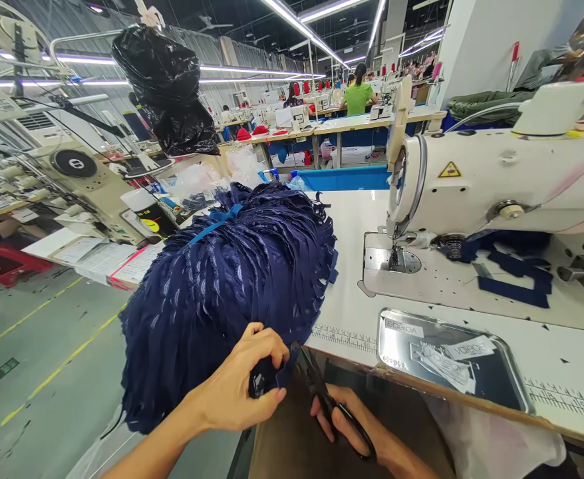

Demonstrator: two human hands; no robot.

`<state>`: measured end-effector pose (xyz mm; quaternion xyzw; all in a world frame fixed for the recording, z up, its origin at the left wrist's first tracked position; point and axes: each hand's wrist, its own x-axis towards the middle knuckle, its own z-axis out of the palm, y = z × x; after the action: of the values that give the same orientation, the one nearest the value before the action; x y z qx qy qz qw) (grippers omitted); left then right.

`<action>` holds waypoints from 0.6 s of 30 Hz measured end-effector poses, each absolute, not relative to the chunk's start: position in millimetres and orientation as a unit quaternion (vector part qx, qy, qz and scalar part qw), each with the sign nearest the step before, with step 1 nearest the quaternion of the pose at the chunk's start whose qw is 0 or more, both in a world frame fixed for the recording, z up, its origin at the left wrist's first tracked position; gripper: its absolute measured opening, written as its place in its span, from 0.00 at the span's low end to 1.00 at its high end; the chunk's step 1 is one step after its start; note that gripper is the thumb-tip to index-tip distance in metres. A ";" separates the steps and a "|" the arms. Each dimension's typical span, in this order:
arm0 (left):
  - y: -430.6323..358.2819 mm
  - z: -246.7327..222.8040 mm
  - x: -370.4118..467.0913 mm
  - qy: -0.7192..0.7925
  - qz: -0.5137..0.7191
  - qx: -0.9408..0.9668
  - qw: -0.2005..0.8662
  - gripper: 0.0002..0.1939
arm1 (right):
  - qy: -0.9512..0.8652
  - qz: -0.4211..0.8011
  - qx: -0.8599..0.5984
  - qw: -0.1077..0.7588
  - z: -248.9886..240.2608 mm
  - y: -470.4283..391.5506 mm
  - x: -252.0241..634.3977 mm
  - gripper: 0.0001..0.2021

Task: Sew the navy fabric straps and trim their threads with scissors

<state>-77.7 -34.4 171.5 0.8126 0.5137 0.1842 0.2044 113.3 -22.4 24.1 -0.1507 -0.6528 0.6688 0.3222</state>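
Observation:
A big heap of layered navy fabric pieces [232, 279], with a blue strip [212, 226] across its top, lies on the left part of the white sewing table and hangs over its front edge. At the heap's lower right, my left hand [245, 382] is closed, thumb and fingers pinching a navy fabric end [283, 372]. Black-handled scissors [316, 382] are gripped in my right hand [346, 422], their tips pointing up beside that fabric end. Whether the blades touch the cloth I cannot tell.
A sewing machine [501, 173] stands at the right, dark cloth pieces [516, 286] on its bed. A metal tray [516, 386] with printed labels sits at the table's front. Another machine [72, 166] and a black plastic bag [165, 86] are at the left. A person [358, 96] sits farther back.

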 end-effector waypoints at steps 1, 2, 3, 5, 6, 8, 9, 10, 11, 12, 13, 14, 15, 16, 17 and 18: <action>-33.8 170.3 -77.2 0.531 0.183 0.800 0.210 0.10 | -0.659 0.666 -0.146 0.318 25.5 -19.8 112.9 0.30; -32.9 168.6 -76.2 0.551 0.180 0.786 0.215 0.13 | -0.665 0.662 -0.143 0.316 27.2 -17.3 112.6 0.29; -31.4 166.4 -74.9 0.570 0.173 0.773 0.216 0.17 | -0.669 0.657 -0.141 0.317 29.0 -15.1 112.3 0.29; -26.9 161.0 -71.5 0.592 0.153 0.764 0.205 0.21 | -0.671 0.650 -0.147 0.326 32.7 -11.8 111.4 0.30; -23.9 157.8 -69.5 0.594 0.144 0.768 0.192 0.22 | -0.669 0.647 -0.153 0.332 34.0 -11.0 110.5 0.31; -17.3 151.0 -65.1 0.586 0.137 0.783 0.156 0.19 | -0.659 0.647 -0.170 0.344 34.7 -11.2 107.6 0.31; -14.3 147.8 -62.9 0.579 0.136 0.792 0.139 0.15 | -0.653 0.647 -0.184 0.349 33.8 -12.1 105.8 0.31; -11.8 145.3 -60.7 0.574 0.135 0.798 0.121 0.12 | -0.646 0.646 -0.202 0.353 32.1 -13.5 104.0 0.30; -10.5 143.8 -58.6 0.571 0.131 0.804 0.102 0.08 | -0.639 0.646 -0.223 0.354 29.8 -15.4 102.7 0.30; -10.8 143.6 -56.8 0.568 0.124 0.809 0.084 0.06 | -0.633 0.646 -0.242 0.351 26.8 -17.8 102.2 0.30; -13.1 145.0 -55.5 0.562 0.114 0.816 0.070 0.06 | -0.629 0.647 -0.255 0.347 23.6 -20.8 103.1 0.30; -17.6 148.0 -55.0 0.551 0.107 0.825 0.060 0.07 | -0.627 0.650 -0.257 0.345 20.2 -24.4 105.8 0.32; -24.4 152.5 -55.3 0.535 0.102 0.837 0.056 0.08 | -0.628 0.653 -0.250 0.343 17.0 -28.9 110.3 0.33; -33.1 158.0 -56.5 0.514 0.100 0.850 0.058 0.08 | -0.630 0.654 -0.242 0.341 14.3 -34.1 116.6 0.33; -43.1 163.9 -58.4 0.492 0.106 0.862 0.063 0.08 | -0.634 0.655 -0.236 0.338 12.2 -39.9 124.3 0.34; -53.6 169.8 -60.9 0.473 0.117 0.870 0.068 0.07 | -0.639 0.655 -0.236 0.327 10.9 -45.9 132.8 0.34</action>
<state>-60.9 -53.6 169.8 0.8704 0.4732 0.1170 0.0684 132.8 -45.9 10.9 -0.2362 -0.6391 0.6549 0.3269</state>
